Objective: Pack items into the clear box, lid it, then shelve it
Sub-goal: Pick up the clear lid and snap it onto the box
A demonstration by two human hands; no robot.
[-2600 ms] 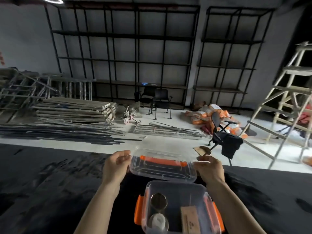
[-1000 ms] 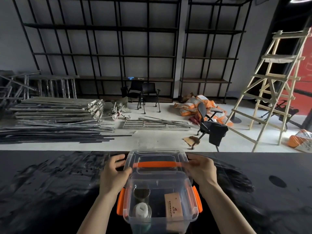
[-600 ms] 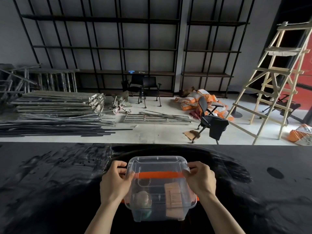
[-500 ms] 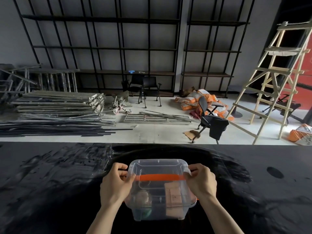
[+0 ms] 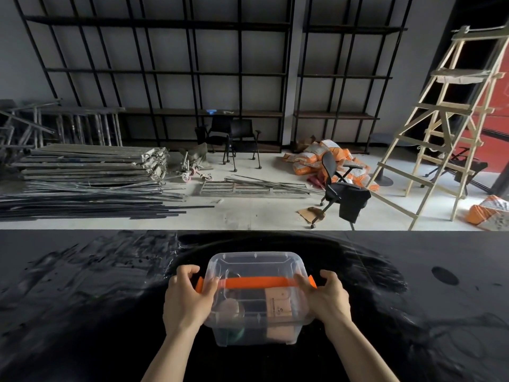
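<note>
On the black table (image 5: 82,312), close to the person's body, sits the clear box (image 5: 254,326) with its clear lid (image 5: 256,268) laid on top. An orange handle (image 5: 259,282) runs across the lid from side to side. The left hand (image 5: 187,301) has its grip closed on the box's left edge, fingers curled over the orange latch (image 5: 200,284) there. The right hand (image 5: 327,299) grips the right edge the same way, beside the other orange latch (image 5: 312,282). Through the plastic, a brown carton (image 5: 278,301) stands on the right side and a pale round container (image 5: 230,310) on the left. Beyond the table, black metal shelves (image 5: 192,73) line the far wall, with a wooden ladder (image 5: 451,128) to the right.
</note>
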